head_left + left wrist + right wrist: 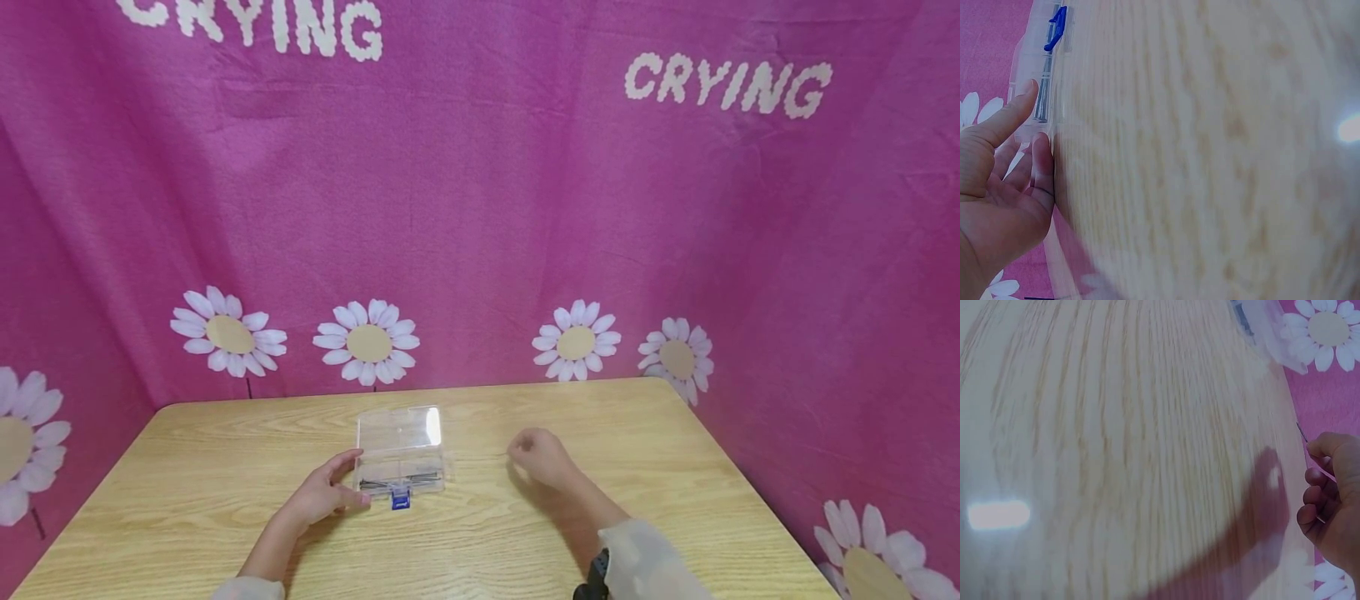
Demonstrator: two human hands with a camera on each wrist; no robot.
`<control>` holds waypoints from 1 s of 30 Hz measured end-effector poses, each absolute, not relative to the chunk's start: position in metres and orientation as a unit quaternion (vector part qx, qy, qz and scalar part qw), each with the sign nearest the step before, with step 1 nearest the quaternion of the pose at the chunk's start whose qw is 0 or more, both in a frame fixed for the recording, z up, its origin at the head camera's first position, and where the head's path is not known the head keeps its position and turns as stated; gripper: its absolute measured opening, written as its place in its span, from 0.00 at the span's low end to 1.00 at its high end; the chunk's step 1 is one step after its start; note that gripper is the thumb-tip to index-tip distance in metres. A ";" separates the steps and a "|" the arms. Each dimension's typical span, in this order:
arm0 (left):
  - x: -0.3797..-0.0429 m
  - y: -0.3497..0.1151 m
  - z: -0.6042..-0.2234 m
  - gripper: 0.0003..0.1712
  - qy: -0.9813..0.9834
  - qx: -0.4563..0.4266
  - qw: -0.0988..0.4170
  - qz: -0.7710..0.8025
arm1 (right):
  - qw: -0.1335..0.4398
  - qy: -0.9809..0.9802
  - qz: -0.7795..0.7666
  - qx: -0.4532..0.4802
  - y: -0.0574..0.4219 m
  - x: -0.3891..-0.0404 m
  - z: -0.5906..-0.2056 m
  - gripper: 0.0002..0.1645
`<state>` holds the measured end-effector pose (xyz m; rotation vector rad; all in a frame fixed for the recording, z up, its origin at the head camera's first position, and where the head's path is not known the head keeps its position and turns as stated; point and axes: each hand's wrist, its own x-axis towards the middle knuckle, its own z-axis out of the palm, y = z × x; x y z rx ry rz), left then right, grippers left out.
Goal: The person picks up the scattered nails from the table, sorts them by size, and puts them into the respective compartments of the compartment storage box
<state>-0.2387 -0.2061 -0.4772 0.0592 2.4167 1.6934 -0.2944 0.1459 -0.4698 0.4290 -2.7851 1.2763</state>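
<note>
A clear plastic box (pixel 393 432) lies on the table with its lid raised at the back and a blue latch (pixel 401 501) at its front. Inside are several dark metal nails (pixel 423 477), parted by a divider. My left hand (pixel 318 497) holds the box by its left end, thumb at the front corner and forefinger toward the back. To the right of the box, my right hand (pixel 546 458) is held above the table. Between its thumb and forefinger it pinches a thin dark nail (pixel 1301 431), whose tip sticks out; the rest is hidden by the fingers.
The wooden table (pixel 465 550) ends at a back edge against a magenta curtain (pixel 480 208) printed with white daisies and lettering. The curtain also hangs along both sides. A black strap (pixel 594 577) shows at the right wrist.
</note>
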 end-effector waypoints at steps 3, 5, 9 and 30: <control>-0.239 -0.206 -0.477 0.48 0.814 0.020 0.096 0.573 | 0.028 -0.896 0.421 0.141 0.139 -0.295 -0.468 0.06; -0.239 -0.206 -0.477 0.48 0.813 0.018 0.097 0.574 | 0.030 -0.892 0.426 0.146 0.134 -0.295 -0.467 0.06; -0.239 -0.206 -0.477 0.49 0.815 0.016 0.096 0.571 | 0.039 -0.888 0.431 0.156 0.121 -0.294 -0.465 0.07; -0.240 -0.204 -0.477 0.48 0.824 0.005 0.098 0.558 | 0.008 -0.878 0.457 0.143 0.050 -0.286 -0.469 0.07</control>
